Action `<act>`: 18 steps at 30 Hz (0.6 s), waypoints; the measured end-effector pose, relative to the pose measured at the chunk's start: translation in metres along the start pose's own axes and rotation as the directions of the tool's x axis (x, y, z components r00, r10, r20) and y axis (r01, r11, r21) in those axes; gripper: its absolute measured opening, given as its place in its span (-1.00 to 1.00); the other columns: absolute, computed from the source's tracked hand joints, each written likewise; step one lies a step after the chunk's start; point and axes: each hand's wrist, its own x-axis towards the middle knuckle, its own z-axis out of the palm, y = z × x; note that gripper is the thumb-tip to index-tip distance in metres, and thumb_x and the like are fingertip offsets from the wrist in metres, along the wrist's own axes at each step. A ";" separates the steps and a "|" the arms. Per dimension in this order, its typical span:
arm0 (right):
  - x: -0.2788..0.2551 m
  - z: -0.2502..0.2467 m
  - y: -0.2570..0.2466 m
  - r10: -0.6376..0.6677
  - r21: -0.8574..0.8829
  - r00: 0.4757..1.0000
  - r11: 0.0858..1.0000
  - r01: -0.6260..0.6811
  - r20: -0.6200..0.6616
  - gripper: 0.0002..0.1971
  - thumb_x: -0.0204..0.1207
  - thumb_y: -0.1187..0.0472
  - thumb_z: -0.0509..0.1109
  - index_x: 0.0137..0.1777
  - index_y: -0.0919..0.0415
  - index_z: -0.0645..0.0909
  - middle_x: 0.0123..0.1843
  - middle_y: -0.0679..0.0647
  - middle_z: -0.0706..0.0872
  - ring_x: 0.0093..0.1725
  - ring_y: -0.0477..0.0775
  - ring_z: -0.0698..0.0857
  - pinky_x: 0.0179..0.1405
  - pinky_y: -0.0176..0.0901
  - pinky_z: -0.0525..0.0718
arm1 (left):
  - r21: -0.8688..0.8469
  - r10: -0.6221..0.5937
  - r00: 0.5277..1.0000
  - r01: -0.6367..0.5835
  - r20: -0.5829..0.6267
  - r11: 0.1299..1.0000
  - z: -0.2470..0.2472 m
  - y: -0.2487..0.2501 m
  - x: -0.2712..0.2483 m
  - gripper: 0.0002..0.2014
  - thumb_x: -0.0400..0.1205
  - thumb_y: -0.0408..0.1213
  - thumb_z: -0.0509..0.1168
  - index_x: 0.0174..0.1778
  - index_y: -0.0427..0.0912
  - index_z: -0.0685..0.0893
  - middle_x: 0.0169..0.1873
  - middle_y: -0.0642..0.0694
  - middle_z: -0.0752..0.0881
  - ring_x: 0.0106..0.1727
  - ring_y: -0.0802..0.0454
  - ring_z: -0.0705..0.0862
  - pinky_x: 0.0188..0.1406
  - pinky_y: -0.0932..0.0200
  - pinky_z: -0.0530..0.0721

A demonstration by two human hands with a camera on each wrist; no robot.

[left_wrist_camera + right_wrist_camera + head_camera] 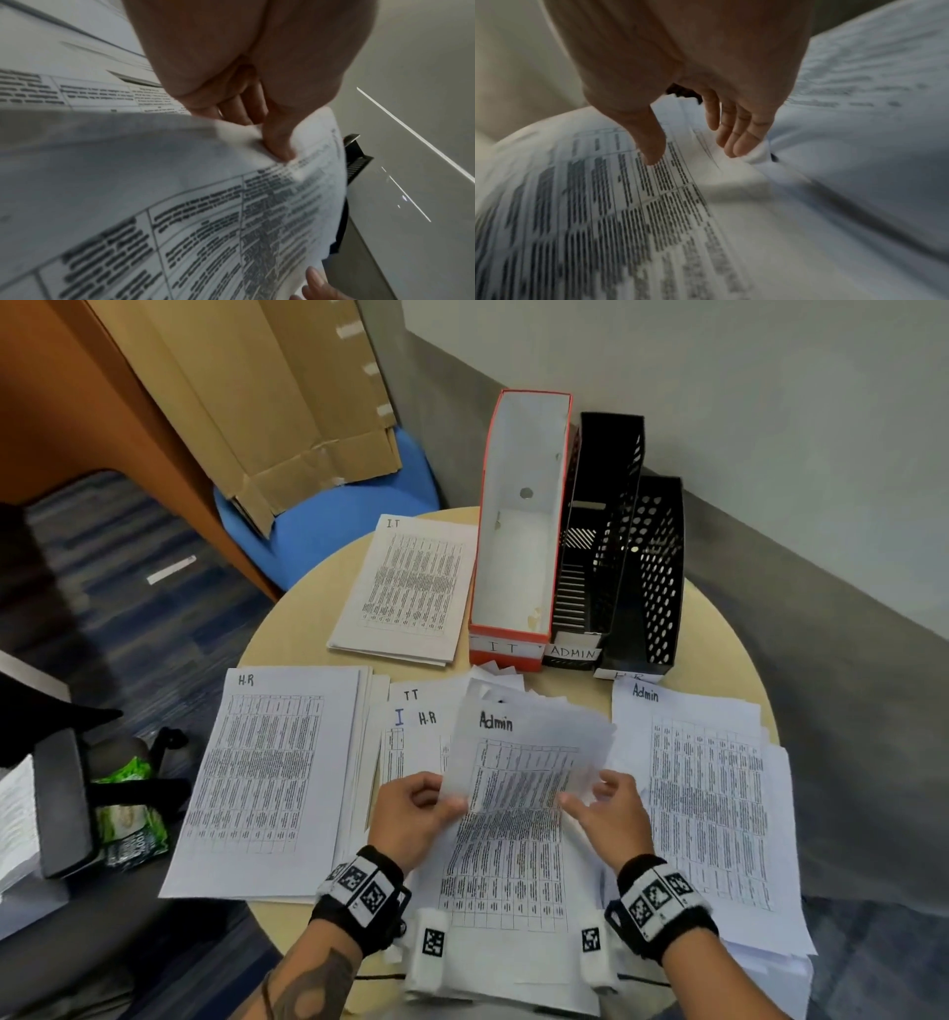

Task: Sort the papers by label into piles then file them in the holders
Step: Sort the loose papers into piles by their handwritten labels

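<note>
A sheet labelled Admin (524,762) is lifted off the mixed middle pile (411,716). My left hand (447,806) pinches its left edge, thumb on top (277,142). My right hand (585,793) holds the right edge, thumb on the print and fingers (734,148) at the margin. The sheet (205,203) bulges between both hands (628,203). Sorted piles lie around: HR (267,762) at left, IT (405,588) at the back, Admin (708,803) at right. Three holders stand behind: red IT (518,531), black ADMIN (601,546), and a perforated black one (652,572).
The round table's rim (739,634) is close to the grey wall at the right. A blue chair (328,526) with flattened cardboard stands behind the table. A black chair arm (61,803) and a green packet (131,809) are at the left.
</note>
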 end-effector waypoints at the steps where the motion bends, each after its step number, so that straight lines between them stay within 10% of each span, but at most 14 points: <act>1: 0.001 -0.002 0.001 0.030 0.088 1.000 0.996 -0.030 -0.006 -0.23 0.44 0.00 0.68 0.55 0.17 0.39 0.40 0.08 0.62 0.29 0.09 0.64 0.31 -0.05 0.59 | -0.041 -0.006 1.000 0.006 -0.003 0.999 0.000 0.000 0.000 -0.72 0.38 -0.40 0.70 -0.06 -0.27 0.82 -0.14 -0.07 0.90 -0.11 0.01 0.89 -0.09 0.15 0.85; 5: 0.005 -0.004 0.002 0.050 0.229 0.999 0.972 -0.048 -0.006 -0.32 0.41 0.04 0.70 0.47 0.15 0.50 0.33 0.05 0.65 0.31 0.10 0.66 0.43 0.13 0.64 | -0.083 -0.039 0.999 0.039 0.002 0.996 -0.005 0.005 0.001 -0.55 0.25 -0.27 0.76 0.02 -0.24 0.83 -0.09 -0.09 0.91 -0.06 -0.04 0.90 -0.05 -0.05 0.88; 10: 0.014 -0.002 0.004 0.030 0.091 0.998 0.996 -0.025 -0.054 -0.38 0.42 0.05 0.69 0.42 0.11 0.53 0.39 0.06 0.61 0.29 0.04 0.60 0.38 -0.03 0.58 | 0.155 -0.050 0.996 0.039 0.068 0.987 -0.009 0.000 0.010 -0.58 0.56 0.16 0.47 -0.13 -0.20 0.87 -0.17 -0.22 0.88 -0.11 -0.25 0.86 0.03 -0.30 0.84; 13: 0.015 0.001 0.002 0.038 -0.020 0.998 0.999 -0.039 -0.046 -0.42 0.45 0.05 0.65 0.43 0.06 0.52 0.48 0.08 0.56 0.36 0.10 0.60 0.45 0.06 0.59 | 0.252 -0.051 0.992 0.019 0.119 0.967 -0.004 -0.007 0.018 -0.76 0.76 -0.07 0.32 0.18 -0.13 0.77 -0.02 -0.07 0.86 0.04 -0.10 0.85 0.19 -0.22 0.81; 15: 0.012 0.004 -0.002 0.019 -0.066 1.000 0.998 -0.020 -0.005 -0.41 0.49 0.09 0.63 0.47 0.08 0.49 0.51 0.07 0.54 0.44 0.14 0.58 0.46 0.06 0.55 | 0.298 -0.002 1.000 -0.002 0.015 0.955 0.001 -0.010 0.020 -0.47 0.75 -0.27 0.33 0.64 0.07 0.38 0.05 0.09 0.76 0.05 -0.04 0.81 0.18 -0.07 0.79; 18: 0.011 0.006 -0.003 -0.003 -0.091 1.000 0.996 0.003 0.001 -0.40 0.47 0.19 0.64 0.47 0.10 0.48 0.52 0.07 0.53 0.42 0.11 0.58 0.38 -0.08 0.52 | 0.338 0.079 0.985 -0.022 -0.154 0.941 0.010 -0.016 0.018 -0.15 0.69 -0.38 0.37 0.71 0.37 0.07 -0.19 0.01 0.74 -0.30 0.02 0.72 -0.14 0.08 0.73</act>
